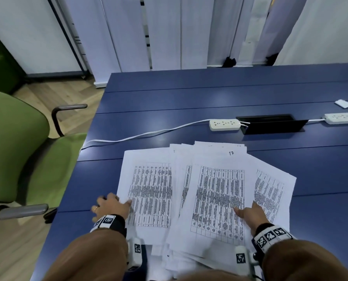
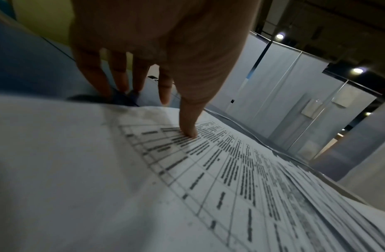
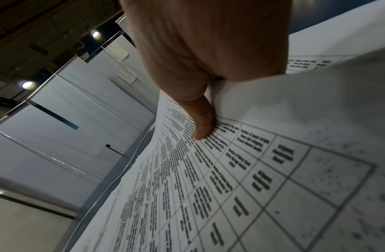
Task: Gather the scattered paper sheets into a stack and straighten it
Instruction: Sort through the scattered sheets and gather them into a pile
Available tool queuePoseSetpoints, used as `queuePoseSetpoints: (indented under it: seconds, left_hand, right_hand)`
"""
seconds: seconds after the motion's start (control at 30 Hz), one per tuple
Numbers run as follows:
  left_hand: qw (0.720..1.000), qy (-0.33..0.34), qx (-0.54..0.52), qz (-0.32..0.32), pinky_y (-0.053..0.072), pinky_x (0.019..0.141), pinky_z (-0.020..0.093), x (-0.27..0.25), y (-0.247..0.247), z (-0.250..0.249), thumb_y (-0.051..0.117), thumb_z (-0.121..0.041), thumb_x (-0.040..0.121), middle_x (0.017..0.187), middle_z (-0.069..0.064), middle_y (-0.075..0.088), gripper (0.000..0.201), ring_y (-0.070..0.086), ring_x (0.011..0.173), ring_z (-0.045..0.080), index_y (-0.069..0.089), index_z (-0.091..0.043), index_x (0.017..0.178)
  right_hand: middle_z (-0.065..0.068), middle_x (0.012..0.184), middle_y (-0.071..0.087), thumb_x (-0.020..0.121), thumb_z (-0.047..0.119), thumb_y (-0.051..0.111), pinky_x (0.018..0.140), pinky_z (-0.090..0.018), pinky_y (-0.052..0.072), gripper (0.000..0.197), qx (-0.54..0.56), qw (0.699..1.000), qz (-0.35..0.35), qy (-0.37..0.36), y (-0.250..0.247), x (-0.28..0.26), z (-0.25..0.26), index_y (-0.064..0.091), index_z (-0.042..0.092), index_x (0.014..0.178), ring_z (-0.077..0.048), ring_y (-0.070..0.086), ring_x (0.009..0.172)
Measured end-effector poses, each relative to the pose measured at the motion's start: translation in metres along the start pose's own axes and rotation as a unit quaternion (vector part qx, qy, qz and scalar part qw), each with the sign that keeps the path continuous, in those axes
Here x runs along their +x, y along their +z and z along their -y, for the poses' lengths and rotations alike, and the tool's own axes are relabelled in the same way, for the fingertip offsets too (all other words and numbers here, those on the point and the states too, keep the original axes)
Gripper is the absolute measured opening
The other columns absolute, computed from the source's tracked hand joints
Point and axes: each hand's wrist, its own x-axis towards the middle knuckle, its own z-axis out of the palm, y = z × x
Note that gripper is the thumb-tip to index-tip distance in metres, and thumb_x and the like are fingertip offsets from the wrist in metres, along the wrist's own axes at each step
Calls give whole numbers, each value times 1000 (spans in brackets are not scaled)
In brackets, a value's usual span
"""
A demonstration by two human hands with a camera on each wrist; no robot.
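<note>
Several printed paper sheets lie fanned out and overlapping on the blue table (image 1: 189, 94). The left sheet (image 1: 150, 191) sticks out sideways, the middle sheet (image 1: 219, 199) is marked 17, and a right sheet (image 1: 270, 189) lies slanted. My left hand (image 1: 116, 201) has its thumb pressed on the left sheet (image 2: 208, 170) near its edge. Its fingers (image 2: 120, 76) are spread straight, touching the table beside the paper. My right hand (image 1: 248, 207) rests on the pile, thumb (image 3: 202, 129) pressing the middle sheet (image 3: 230, 187) and index finger straight. Its other fingers are hidden behind a raised sheet.
Behind the papers stand a white power strip (image 1: 224, 125) with its cable (image 1: 140, 135) trailing left, an open black cable box (image 1: 270, 123), a second strip (image 1: 341, 118) and a small white card (image 1: 343, 103). A green chair (image 1: 17, 149) stands left of the table.
</note>
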Motion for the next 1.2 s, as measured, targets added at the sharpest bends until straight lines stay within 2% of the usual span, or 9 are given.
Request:
queuePoseSetpoints:
  seconds: [0.17, 0.27, 0.37, 0.53, 0.7, 0.83, 0.97, 1.07, 1.2]
  left_hand:
    - [979, 2, -202, 30, 50, 80, 45, 8, 10, -7, 91, -36, 60, 127, 23, 50, 90, 59, 102, 43, 41, 0, 125]
    - [973, 62, -214, 67, 52, 84, 42, 8, 5, -14, 79, -25, 78, 111, 21, 67, 45, 63, 96, 35, 59, 1, 109]
    - [961, 136, -239, -8, 44, 73, 34, -4, -29, -33, 66, -22, 91, 102, 18, 68, 20, 59, 86, 30, 63, -4, 99]
    - [881, 311, -350, -63, 52, 75, 30, -45, -101, -79, 65, -25, 89, 85, -9, 70, 7, 67, 82, 12, 61, -20, 88]
    - [756, 323, -566, 65, 55, 75, 19, -97, -115, -111, 61, -5, 92, 94, -4, 74, 14, 70, 86, 5, 64, -16, 100]
    - [796, 283, -513, 153, 54, 89, 31, -106, -54, -112, 64, -13, 92, 110, 3, 73, 22, 68, 103, 16, 63, -10, 113]
    - [884, 191, -364, 222, 27, 110, 26, -109, 13, -98, 64, -41, 91, 148, -5, 33, 77, 34, 141, 21, 29, -5, 149]
    - [927, 232, -162, 249, 25, 116, 32, -117, 57, -82, 56, -56, 90, 158, 7, 27, 85, 30, 144, 24, 24, -6, 152]
    - [935, 279, -78, 204, 33, 111, 32, -125, 74, -82, 55, -45, 94, 145, 6, 43, 64, 41, 134, 26, 37, -8, 143]
  right_hand:
    - [-10, 160, 12, 87, 18, 68, 116, -42, 16, 68, -58, 998, -8, 12, 1, -1, 4, 35, -7, 141, -32, 17, 145]
    - [-11, 160, 13, 86, 19, 69, 117, -43, 17, 81, -51, 998, -6, 22, 2, -1, 4, 21, -2, 149, -33, 18, 145]
    - [-15, 159, 15, 87, 16, 68, 117, -42, 18, 85, -63, 998, 1, 28, 0, -1, 7, 13, -2, 149, -35, 20, 144]
    - [-18, 154, 28, 84, 3, 68, 115, -46, 20, 77, -20, 999, 20, 44, -6, -10, 15, 23, -2, 146, -38, 29, 140]
    - [-21, 153, 28, 86, 8, 67, 115, -45, 21, 71, 6, 997, 63, 47, -12, -13, 23, 29, -6, 143, -37, 30, 140]
    - [-15, 155, 27, 85, 46, 67, 117, -46, 20, 86, 104, 985, 121, 59, -22, -12, 19, 24, 8, 149, -31, 27, 143]
    - [-9, 150, 40, 67, 83, 56, 113, -55, 28, 97, 192, 961, 185, 70, -36, 30, -10, 32, 33, 147, -29, 42, 135]
    - [-3, 156, 27, 73, 76, 58, 119, -52, 12, 94, 175, 956, 229, 61, -31, -14, 24, 27, 31, 149, -25, 26, 144]
    - [-10, 150, 38, 76, 13, 80, 115, -45, 19, 86, 89, 981, 173, 1, -24, -7, 13, 30, 9, 146, -30, 31, 141]
